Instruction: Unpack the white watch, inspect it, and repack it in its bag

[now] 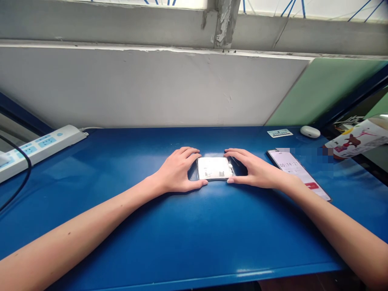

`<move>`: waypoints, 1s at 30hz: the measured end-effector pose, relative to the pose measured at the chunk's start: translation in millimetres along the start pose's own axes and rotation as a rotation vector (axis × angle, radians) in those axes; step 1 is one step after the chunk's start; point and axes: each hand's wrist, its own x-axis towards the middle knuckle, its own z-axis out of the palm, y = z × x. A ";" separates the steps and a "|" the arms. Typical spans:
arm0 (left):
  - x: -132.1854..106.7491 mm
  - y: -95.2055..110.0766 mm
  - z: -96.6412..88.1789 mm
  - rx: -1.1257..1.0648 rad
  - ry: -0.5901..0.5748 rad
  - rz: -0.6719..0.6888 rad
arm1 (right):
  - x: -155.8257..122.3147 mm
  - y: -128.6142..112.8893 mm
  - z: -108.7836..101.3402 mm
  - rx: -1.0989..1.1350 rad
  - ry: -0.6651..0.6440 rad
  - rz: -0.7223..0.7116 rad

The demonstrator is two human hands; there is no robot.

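Blue tabletop (pixel 194 234): glossy.
Left hand (pixel 181 170): wide, curved around the left end of a white packet (pixel 214 167).
Right hand (pixel 254 169): likewise at its right end — contact unclear.
Packet: flat, between the hands.
Phone (pixel 298 171): by the right forearm (pixel 321 214) — timer showing.
Power strip (pixel 45 147): far left.

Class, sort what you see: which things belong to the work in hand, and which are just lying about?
At work:
flat white pack
left hand, at its left end
right hand, at its right end

Lying about:
power strip
black cable
phone
small card
white case
printed container
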 end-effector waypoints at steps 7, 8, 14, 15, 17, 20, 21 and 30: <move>-0.4 -0.3 -0.2 0.016 -0.015 0.011 | 0.1 0.9 0.8 -0.034 0.014 -0.009; -0.2 -0.2 -0.1 0.016 -0.015 0.010 | 0.2 1.3 1.1 -0.037 0.016 -0.013; 0.2 0.8 -1.1 0.011 -0.028 0.008 | 1.1 -0.1 3.4 -0.063 0.038 -0.047; 0.1 0.6 -1.5 0.010 -0.031 0.012 | 1.3 -1.1 4.2 -0.067 0.045 -0.058; -0.3 0.1 -2.4 0.008 -0.041 0.027 | 1.8 -2.9 6.3 -0.069 0.063 -0.083; -1.0 -1.2 -3.4 -0.005 -0.074 0.068 | 2.4 -4.6 10.1 -0.064 0.084 -0.114; -1.1 -1.6 -3.5 -0.012 -0.089 0.080 | 2.5 -4.9 11.2 -0.061 0.090 -0.122; -1.2 -2.4 -3.1 -0.042 -0.117 0.106 | 0.0 -19.3 16.8 0.029 0.141 -0.152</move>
